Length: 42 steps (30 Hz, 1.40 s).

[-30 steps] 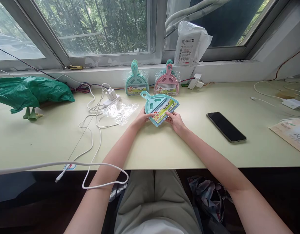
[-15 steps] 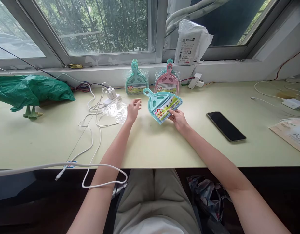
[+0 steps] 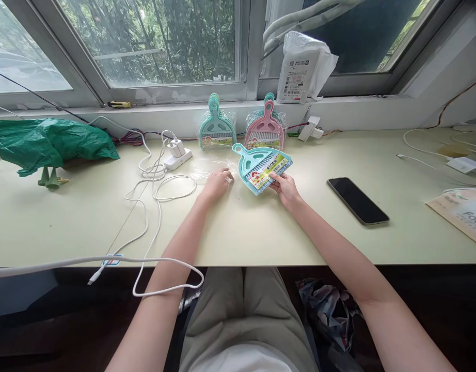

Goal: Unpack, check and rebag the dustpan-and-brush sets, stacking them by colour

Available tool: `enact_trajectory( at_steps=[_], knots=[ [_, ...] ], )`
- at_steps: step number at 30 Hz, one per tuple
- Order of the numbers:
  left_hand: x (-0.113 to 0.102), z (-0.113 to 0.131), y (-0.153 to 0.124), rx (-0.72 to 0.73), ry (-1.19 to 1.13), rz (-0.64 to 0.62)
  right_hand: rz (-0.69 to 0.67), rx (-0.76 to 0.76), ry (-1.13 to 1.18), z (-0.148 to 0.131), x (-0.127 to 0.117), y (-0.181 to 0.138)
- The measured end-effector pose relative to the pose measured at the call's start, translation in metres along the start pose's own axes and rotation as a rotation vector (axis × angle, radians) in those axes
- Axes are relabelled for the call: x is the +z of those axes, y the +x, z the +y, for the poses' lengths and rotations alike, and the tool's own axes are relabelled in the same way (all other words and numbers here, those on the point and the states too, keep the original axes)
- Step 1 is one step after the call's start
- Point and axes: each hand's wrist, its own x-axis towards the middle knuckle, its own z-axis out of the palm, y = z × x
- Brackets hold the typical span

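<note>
My right hand (image 3: pixel 285 187) grips a mint-green mini dustpan and brush set (image 3: pixel 257 160) by its wide lower edge. The set is tilted above the table, its handle with the ring end pointing up and left. A colourful printed label covers part of the bristles. Just left of the dustpan, my left hand (image 3: pixel 218 184) rests low over the table, fingers curled and closed at the edge of a clear plastic bag (image 3: pixel 207 166). The film spreads behind those fingers, thin and hard to make out.
Wrapped green dustpan sets (image 3: pixel 217 126) and pink ones (image 3: pixel 266 126) lean against the sill. A power strip (image 3: pixel 178 159) and white cables (image 3: pixel 159 206) lie left, near a green plastic bag (image 3: pixel 52 142). A phone (image 3: pixel 358 201) lies right. A white package (image 3: pixel 300 72) stands on the sill.
The clear plastic has shifted right, away from the power strip, along with my left hand, which is lower and further right. The dustpan in my right hand has moved slightly right.
</note>
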Motion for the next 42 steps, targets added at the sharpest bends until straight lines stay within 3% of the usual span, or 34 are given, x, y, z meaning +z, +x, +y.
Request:
enact_trajectory(
  at_steps=[3,8,19,29,33,38,42],
  knots=[
    [0.002,0.002,0.002,-0.034,-0.118,0.023,0.021,0.016,-0.018,0.000,-0.002,0.002],
    [0.008,0.000,0.002,-0.119,-0.045,0.135,0.022,0.042,-0.044,0.001,-0.002,0.002],
    [0.011,-0.003,0.002,-0.166,0.049,0.085,-0.013,0.105,-0.114,-0.001,0.003,-0.002],
    [0.009,-0.001,0.003,-0.189,-0.029,0.295,-0.030,0.110,-0.118,0.001,0.002,0.000],
    [0.009,0.004,0.003,-0.143,-0.096,0.329,-0.044,0.102,-0.123,0.002,0.002,-0.001],
    [0.017,0.013,0.003,0.046,-0.214,0.229,-0.089,0.084,-0.111,0.003,0.003,-0.001],
    [0.018,0.023,0.001,0.131,-0.334,0.186,-0.052,0.066,-0.090,0.006,0.001,0.001]
  ],
)
